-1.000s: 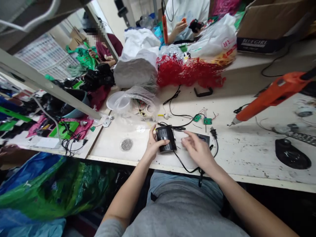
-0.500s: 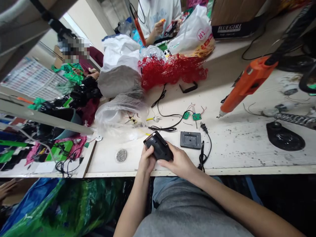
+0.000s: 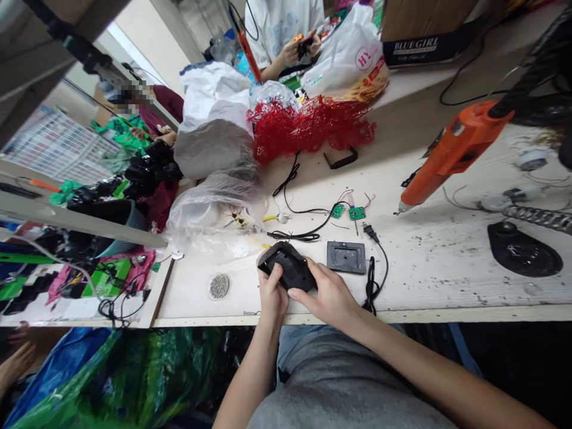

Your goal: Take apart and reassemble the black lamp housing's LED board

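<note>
A black plastic housing (image 3: 292, 266) is held between both hands above the front of the white table. My left hand (image 3: 273, 293) grips its left side, thumb lying across the upper face. On the right, my right hand (image 3: 328, 293) is closed round the other side, its thumb at the near edge. Just right of the hands lies a flat black rectangular cover (image 3: 346, 257). Behind it are a green circuit board (image 3: 356, 213) with thin red wires and a black power plug (image 3: 369, 231) on its cord. A round dish of small metal screws (image 3: 218, 286) sits to the left.
An orange electric screwdriver (image 3: 451, 158) hangs at the right, over a black oval base (image 3: 522, 249). Clear plastic bags (image 3: 210, 208), red netting (image 3: 308, 128) and a black bracket (image 3: 341, 159) lie farther back. Across the table a person (image 3: 286, 36) handles a dark object.
The housing has tilted in my hands, and my left thumb has moved up onto its face. My camera view has shifted slightly. Across the table, the person's hands have moved closer together.
</note>
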The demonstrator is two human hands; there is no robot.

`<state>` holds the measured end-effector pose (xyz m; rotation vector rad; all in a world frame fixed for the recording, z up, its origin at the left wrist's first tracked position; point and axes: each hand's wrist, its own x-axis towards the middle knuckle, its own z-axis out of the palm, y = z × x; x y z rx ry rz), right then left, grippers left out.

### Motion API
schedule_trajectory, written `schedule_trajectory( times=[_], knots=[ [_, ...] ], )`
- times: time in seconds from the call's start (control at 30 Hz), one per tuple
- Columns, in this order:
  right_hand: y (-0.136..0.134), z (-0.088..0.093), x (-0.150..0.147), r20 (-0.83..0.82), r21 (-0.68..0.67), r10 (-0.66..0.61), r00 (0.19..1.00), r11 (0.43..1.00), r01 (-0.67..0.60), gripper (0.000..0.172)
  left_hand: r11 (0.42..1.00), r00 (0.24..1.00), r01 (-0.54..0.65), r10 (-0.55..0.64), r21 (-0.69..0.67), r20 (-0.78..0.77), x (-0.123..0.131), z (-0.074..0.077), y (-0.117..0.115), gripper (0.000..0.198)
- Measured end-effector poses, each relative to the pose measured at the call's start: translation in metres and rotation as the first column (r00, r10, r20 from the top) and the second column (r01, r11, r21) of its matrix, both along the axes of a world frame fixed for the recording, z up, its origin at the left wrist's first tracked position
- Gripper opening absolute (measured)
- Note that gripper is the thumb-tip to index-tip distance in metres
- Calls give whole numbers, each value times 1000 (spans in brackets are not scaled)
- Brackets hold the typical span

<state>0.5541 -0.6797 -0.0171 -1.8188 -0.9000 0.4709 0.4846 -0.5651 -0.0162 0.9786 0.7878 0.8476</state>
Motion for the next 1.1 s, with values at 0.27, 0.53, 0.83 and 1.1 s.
schedule_trajectory(
  times=[0.27,0.53,0.83,1.1],
  knots=[
    [-2,12,-13,190,-39,-18,982,999,26,84,998,998,62,-62,-18,18,-3,5,-3,86],
    [-14,22,-7,326,-60,62,944,997,-44,82,914,956,293,-275,-282,101,-23,-3,7,60],
    [9,34,70,-110,458,196,974,880,-125,55,654,798,577,-578,-489,169,-13,11,-8,71],
    [17,33,70,-88,527,363,928,807,-266,59,436,657,691,-712,-577,249,-8,5,-4,75]
  ],
)
